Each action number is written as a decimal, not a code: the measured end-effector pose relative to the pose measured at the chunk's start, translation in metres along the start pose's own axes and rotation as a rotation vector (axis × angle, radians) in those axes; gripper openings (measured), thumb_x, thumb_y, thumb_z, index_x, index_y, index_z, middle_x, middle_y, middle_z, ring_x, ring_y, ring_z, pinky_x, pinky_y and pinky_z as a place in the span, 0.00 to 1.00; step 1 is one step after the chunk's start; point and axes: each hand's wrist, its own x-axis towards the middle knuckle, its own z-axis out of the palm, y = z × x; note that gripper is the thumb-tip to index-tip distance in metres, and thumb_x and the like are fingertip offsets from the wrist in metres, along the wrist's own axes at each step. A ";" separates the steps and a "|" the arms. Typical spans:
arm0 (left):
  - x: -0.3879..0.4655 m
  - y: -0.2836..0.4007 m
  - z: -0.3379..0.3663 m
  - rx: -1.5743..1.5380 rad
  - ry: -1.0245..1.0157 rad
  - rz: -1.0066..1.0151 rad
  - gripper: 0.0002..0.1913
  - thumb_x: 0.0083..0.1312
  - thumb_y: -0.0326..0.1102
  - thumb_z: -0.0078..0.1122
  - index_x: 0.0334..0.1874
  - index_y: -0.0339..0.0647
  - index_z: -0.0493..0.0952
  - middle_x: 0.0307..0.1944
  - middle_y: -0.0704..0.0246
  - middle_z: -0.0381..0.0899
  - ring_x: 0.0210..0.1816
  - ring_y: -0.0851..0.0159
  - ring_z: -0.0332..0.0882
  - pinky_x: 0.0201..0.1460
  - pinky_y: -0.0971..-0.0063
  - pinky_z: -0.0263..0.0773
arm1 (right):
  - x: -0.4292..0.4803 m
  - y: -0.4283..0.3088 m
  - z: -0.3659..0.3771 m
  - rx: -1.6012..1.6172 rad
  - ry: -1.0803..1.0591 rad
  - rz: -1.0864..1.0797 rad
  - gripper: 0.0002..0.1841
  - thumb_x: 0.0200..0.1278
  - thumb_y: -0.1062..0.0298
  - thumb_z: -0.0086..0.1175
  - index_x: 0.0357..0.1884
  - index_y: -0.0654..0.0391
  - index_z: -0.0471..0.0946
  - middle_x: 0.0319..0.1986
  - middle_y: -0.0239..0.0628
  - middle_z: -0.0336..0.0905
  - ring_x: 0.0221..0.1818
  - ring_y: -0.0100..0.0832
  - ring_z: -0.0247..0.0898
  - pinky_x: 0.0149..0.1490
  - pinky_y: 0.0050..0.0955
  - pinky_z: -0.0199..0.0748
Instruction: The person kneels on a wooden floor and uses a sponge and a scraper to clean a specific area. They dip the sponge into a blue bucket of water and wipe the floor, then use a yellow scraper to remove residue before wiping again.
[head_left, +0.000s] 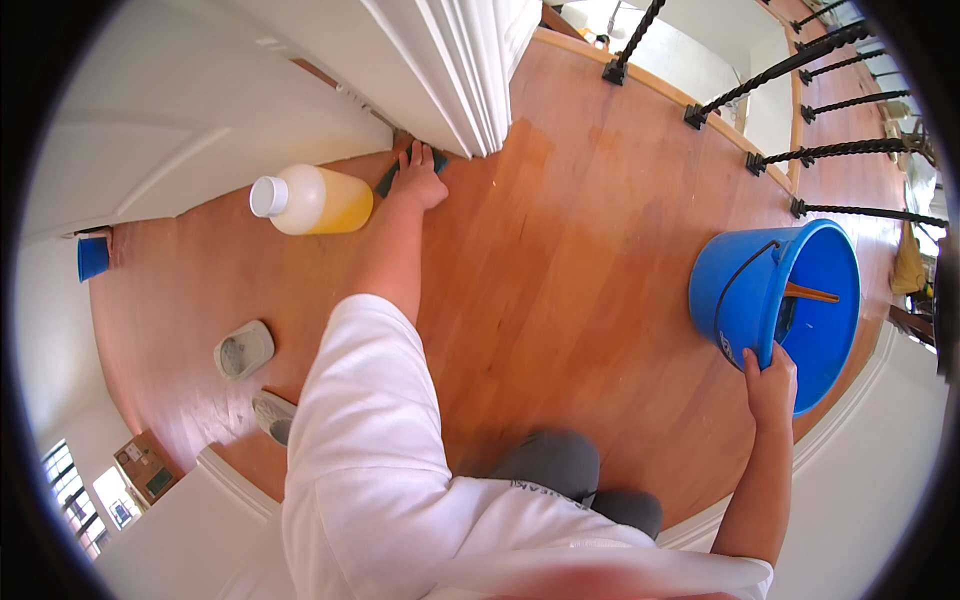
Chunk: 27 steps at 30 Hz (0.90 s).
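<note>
My left hand (420, 180) presses a dark green scouring pad (388, 181) to the wooden floor (525, 300), in the corner where white door trim (457, 90) meets the floor. Part of the pad is hidden under my fingers. Beside that forearm stands a translucent bottle (337, 201) with a white cap, partly filled with yellow liquid. On the right, my right hand (772, 384) grips the rim of a blue plastic bucket (724, 274). An orange-brown handle (811, 292) shows inside the bucket; what it belongs to is mostly hidden.
Black twisted metal balusters (731, 97) line an opening at the upper right. A white door (202, 127) stands at the left. Two pale shoes (245, 350) lie on the floor. A cardboard box (147, 466) and a small blue container (93, 259) are farther off.
</note>
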 end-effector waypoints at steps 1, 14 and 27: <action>0.001 0.002 0.000 -0.013 0.038 0.008 0.45 0.52 0.36 0.52 0.71 0.40 0.40 0.73 0.65 0.30 0.73 0.52 0.32 0.71 0.62 0.45 | 0.001 0.000 0.001 0.021 0.029 -0.022 0.11 0.52 0.66 0.57 0.30 0.65 0.75 0.30 0.51 0.75 0.34 0.53 0.71 0.38 0.42 0.68; 0.001 -0.004 0.001 0.028 -0.059 -0.001 0.44 0.51 0.35 0.51 0.71 0.38 0.41 0.73 0.63 0.32 0.72 0.49 0.34 0.72 0.65 0.44 | 0.001 -0.003 -0.003 -0.021 0.000 0.014 0.12 0.53 0.66 0.57 0.34 0.65 0.76 0.32 0.51 0.76 0.35 0.52 0.72 0.39 0.41 0.69; -0.011 -0.002 -0.011 0.009 -0.056 0.085 0.43 0.52 0.35 0.51 0.71 0.38 0.42 0.73 0.64 0.31 0.72 0.49 0.33 0.72 0.64 0.44 | 0.005 -0.003 0.001 0.021 0.009 -0.017 0.12 0.52 0.65 0.57 0.32 0.66 0.75 0.30 0.51 0.75 0.34 0.53 0.71 0.38 0.42 0.69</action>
